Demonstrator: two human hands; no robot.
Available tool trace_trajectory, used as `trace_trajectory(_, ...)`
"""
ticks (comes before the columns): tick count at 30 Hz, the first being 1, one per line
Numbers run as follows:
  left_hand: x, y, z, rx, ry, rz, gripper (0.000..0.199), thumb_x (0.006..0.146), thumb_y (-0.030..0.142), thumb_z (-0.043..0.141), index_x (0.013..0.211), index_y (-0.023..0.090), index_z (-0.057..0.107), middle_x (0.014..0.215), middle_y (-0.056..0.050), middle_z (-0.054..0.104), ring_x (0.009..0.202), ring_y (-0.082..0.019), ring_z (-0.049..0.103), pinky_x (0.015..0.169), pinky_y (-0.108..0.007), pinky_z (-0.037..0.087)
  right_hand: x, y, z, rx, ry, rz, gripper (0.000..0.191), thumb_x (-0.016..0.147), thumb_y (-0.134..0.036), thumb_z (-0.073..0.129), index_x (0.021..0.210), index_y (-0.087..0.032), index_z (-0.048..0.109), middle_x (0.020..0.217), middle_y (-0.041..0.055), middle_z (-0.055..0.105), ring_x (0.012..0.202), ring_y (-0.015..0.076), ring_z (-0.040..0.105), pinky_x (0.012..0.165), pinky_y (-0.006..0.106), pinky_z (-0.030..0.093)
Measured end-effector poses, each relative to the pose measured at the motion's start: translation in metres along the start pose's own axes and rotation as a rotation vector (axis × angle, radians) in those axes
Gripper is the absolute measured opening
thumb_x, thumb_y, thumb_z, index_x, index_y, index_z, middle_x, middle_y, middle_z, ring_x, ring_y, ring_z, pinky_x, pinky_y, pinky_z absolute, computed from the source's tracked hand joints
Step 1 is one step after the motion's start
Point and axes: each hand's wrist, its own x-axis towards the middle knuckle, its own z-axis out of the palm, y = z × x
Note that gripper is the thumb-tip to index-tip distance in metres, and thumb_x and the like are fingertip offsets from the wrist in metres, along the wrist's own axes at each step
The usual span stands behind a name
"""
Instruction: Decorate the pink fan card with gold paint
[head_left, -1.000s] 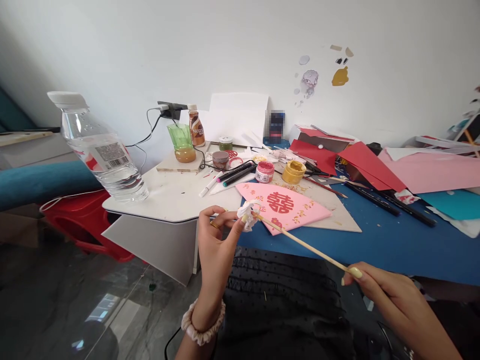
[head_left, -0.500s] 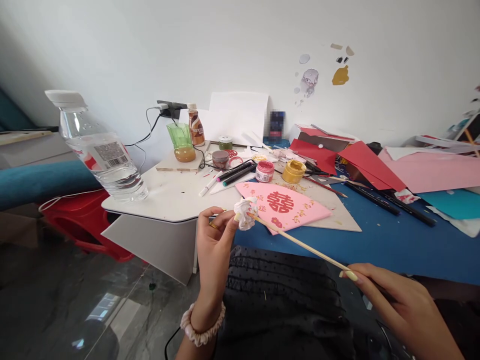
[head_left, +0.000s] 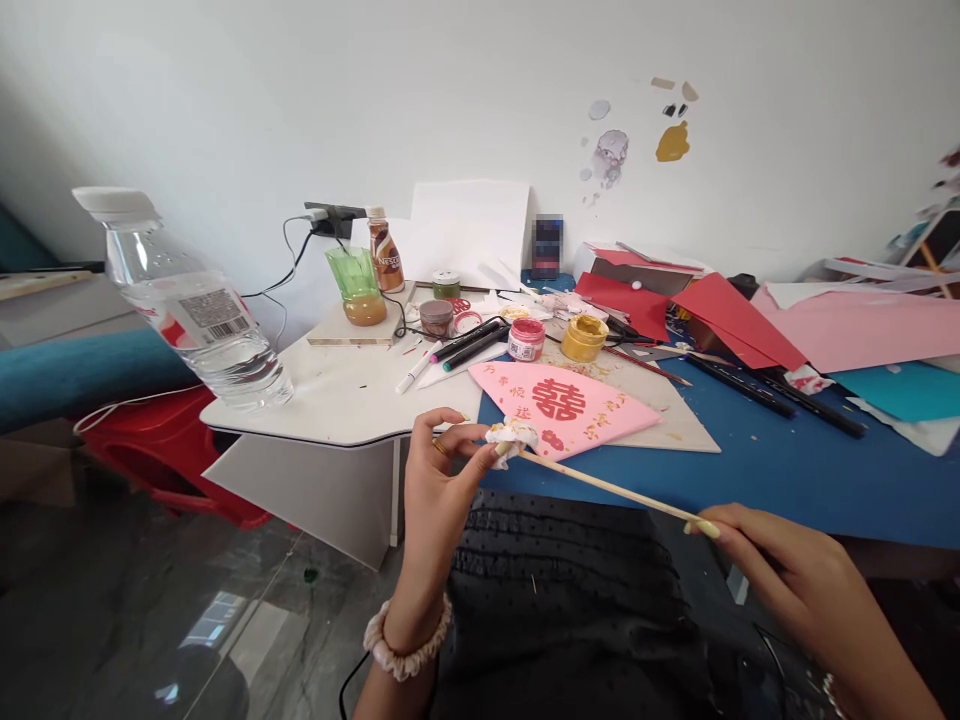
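Between thumb and fingers, my left hand (head_left: 444,480) pinches a crumpled white tissue (head_left: 513,436) with yellowish marks. One end of a thin wooden stick (head_left: 611,488) meets the tissue; whether the tissue wraps its tip is hidden. My right hand (head_left: 780,565) is closed on the stick's other end. Beyond the hands, a pink fan-shaped paper (head_left: 510,385) with a red double character and gold and red writing lies on a pale board (head_left: 686,425). Behind it stand open jars of red paint (head_left: 526,341) and yellow paint (head_left: 584,338).
A large water bottle (head_left: 199,310) stands at the left, with a green cup (head_left: 360,288) and a brown bottle (head_left: 385,255) behind. Markers (head_left: 474,347) lie near the jars. Red envelopes (head_left: 739,322) and black pens (head_left: 810,402) are at the right.
The tissue has moved slightly right and down and now looks flatter, folded around the stick's end. My right hand has risen a little, so the stick slopes less.
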Motion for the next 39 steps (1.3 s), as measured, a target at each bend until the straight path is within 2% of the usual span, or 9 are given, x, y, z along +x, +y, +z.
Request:
trace_trajectory(3,0.0,-0.001,0.003,-0.061,0.038,0.004,0.043,0.063,0.02,0.074,0.087,0.022,0.039,0.067,0.005,0.063,0.058,-0.009,0.058,0.06,-0.021,0.048,0.001,0.0,0.003,0.021,0.026,0.019,0.025,0.08,-0.042,0.052,0.079,-0.022,0.066,0.07,0.0008,0.071,0.058,0.0127,0.066,0.049,0.017,0.051)
trace_trajectory(9,-0.006,0.0,0.007,-0.071,0.097,0.042,0.041,0.065,0.018,0.072,0.086,0.023,0.038,0.069,0.005,0.062,0.058,-0.008,0.058,0.059,-0.02,0.05,0.0,-0.004,0.005,0.048,0.135,-0.034,0.017,0.079,-0.03,0.055,0.069,-0.022,0.066,0.065,0.0008,0.07,0.06,0.0137,0.066,0.056,0.02,0.052)
trace_trajectory(13,-0.007,0.0,0.007,-0.088,0.093,0.05,0.039,0.066,0.019,0.072,0.086,0.023,0.038,0.07,0.004,0.063,0.06,-0.009,0.059,0.061,-0.021,0.05,0.001,-0.003,0.007,0.063,0.098,-0.035,0.023,0.082,-0.03,0.051,0.066,-0.021,0.066,0.063,0.0012,0.069,0.058,0.0129,0.065,0.054,0.019,0.051)
trace_trajectory(17,-0.005,0.001,0.003,-0.097,0.129,0.078,0.041,0.065,0.019,0.073,0.087,0.024,0.039,0.07,0.005,0.064,0.062,-0.009,0.059,0.061,-0.02,0.05,0.004,-0.007,0.01,0.119,0.018,-0.016,0.021,0.082,-0.034,0.052,0.073,-0.021,0.066,0.065,0.0021,0.069,0.056,0.0129,0.064,0.05,0.019,0.05)
trace_trajectory(23,-0.002,-0.003,-0.003,-0.108,0.156,0.08,0.042,0.063,0.018,0.074,0.086,0.023,0.04,0.068,0.004,0.065,0.059,-0.009,0.059,0.059,-0.018,0.049,0.008,-0.013,0.012,0.075,0.03,-0.099,0.022,0.084,-0.022,0.047,0.072,-0.019,0.065,0.062,0.0008,0.067,0.055,0.0108,0.062,0.054,0.018,0.048)
trace_trajectory(29,-0.002,-0.003,-0.004,-0.13,0.179,0.099,0.041,0.062,0.015,0.075,0.085,0.023,0.042,0.069,0.004,0.066,0.059,-0.008,0.059,0.06,-0.018,0.049,0.008,-0.019,0.014,0.133,0.011,0.004,0.017,0.08,-0.031,0.056,0.084,-0.019,0.066,0.057,-0.0008,0.065,0.048,0.0096,0.059,0.046,0.016,0.045)
trace_trajectory(35,-0.001,-0.003,-0.004,-0.161,0.18,0.097,0.04,0.061,0.015,0.075,0.083,0.022,0.042,0.067,0.005,0.066,0.059,-0.007,0.06,0.062,-0.016,0.05,0.011,-0.024,0.015,0.169,0.091,-0.071,0.014,0.081,-0.019,0.054,0.076,-0.02,0.067,0.069,-0.0015,0.071,0.063,0.0091,0.066,0.061,0.014,0.049)
trace_trajectory(37,-0.001,-0.002,-0.004,-0.155,0.187,0.106,0.04,0.062,0.015,0.075,0.084,0.022,0.042,0.067,0.005,0.066,0.06,-0.007,0.059,0.061,-0.015,0.049,0.011,-0.023,0.016,0.187,0.064,-0.072,0.015,0.082,-0.02,0.053,0.077,-0.02,0.067,0.07,-0.0015,0.071,0.063,0.0094,0.066,0.061,0.014,0.05)
trace_trajectory(39,-0.002,-0.002,-0.004,-0.142,0.191,0.116,0.04,0.063,0.015,0.075,0.085,0.022,0.042,0.067,0.005,0.066,0.06,-0.007,0.059,0.061,-0.015,0.049,0.01,-0.022,0.017,0.215,0.003,-0.065,0.012,0.08,-0.026,0.056,0.08,-0.02,0.067,0.062,-0.0022,0.068,0.054,0.0092,0.063,0.053,0.015,0.048)
